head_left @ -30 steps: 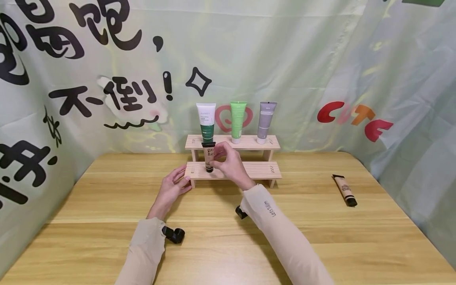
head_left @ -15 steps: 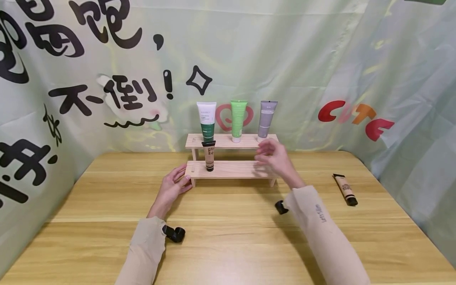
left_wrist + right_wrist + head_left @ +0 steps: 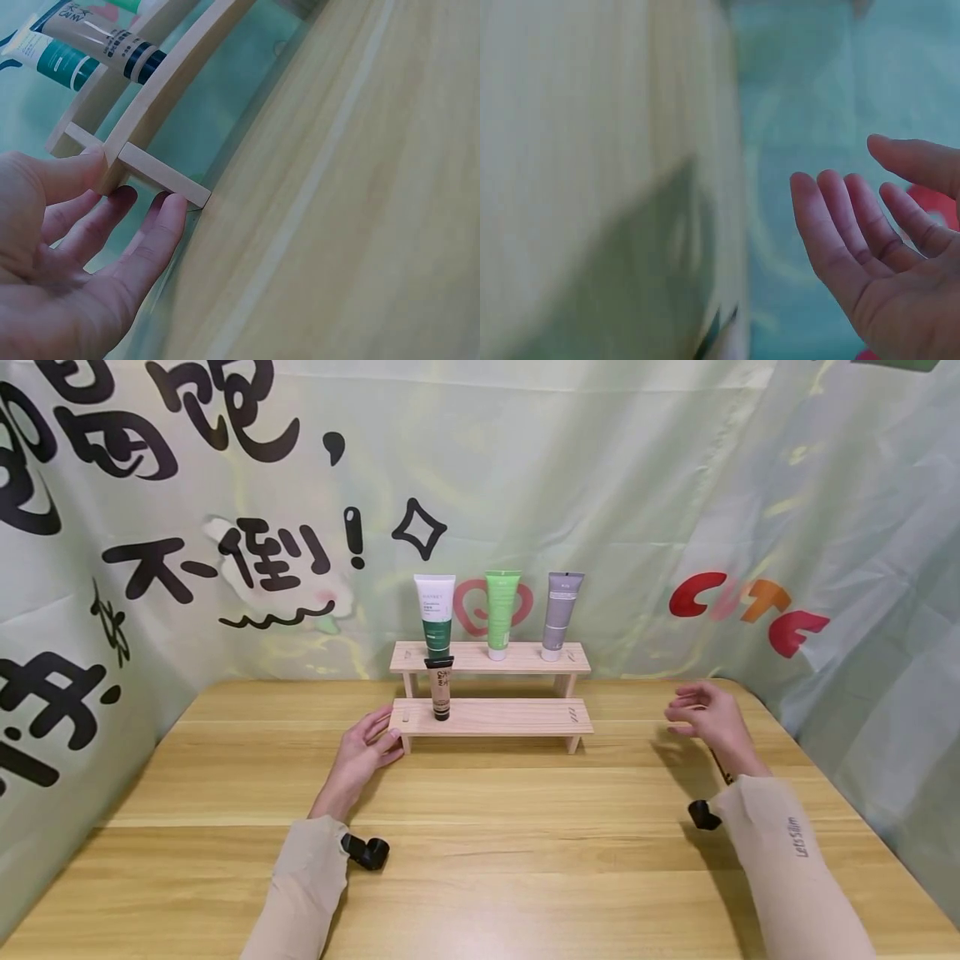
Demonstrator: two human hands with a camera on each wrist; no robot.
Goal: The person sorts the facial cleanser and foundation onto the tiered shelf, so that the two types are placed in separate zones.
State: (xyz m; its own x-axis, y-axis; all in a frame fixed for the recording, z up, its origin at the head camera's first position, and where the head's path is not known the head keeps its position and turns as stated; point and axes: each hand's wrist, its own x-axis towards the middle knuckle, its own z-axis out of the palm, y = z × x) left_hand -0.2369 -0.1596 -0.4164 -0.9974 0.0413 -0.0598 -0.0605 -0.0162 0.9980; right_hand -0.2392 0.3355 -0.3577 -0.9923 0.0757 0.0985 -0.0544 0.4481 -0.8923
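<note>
My left hand (image 3: 358, 758) holds the left end of the lower step of a two-tier wooden stand (image 3: 510, 718). In the left wrist view, its thumb lies on the board's end and its fingers (image 3: 154, 247) bend under and beside it. A beige tube with black ends (image 3: 441, 687) stands upright at the left of that step. Far to the right, my right hand (image 3: 708, 720) hovers over the table, fingers loosely bent and holding nothing. Below its wrist lies a second beige tube (image 3: 722, 767), mostly hidden; part of this tube (image 3: 724, 341) shows blurred in the right wrist view.
On the upper step stand a white and green tube (image 3: 437, 614), a light green tube (image 3: 501, 614) and a grey-purple tube (image 3: 559, 614). Behind the wooden table (image 3: 525, 843) hangs a printed cloth (image 3: 600, 485). A small black camera sits at each wrist.
My right hand has let go of the standing beige tube and moved right, past the stand, to above the lying tube. My left hand stays at the stand.
</note>
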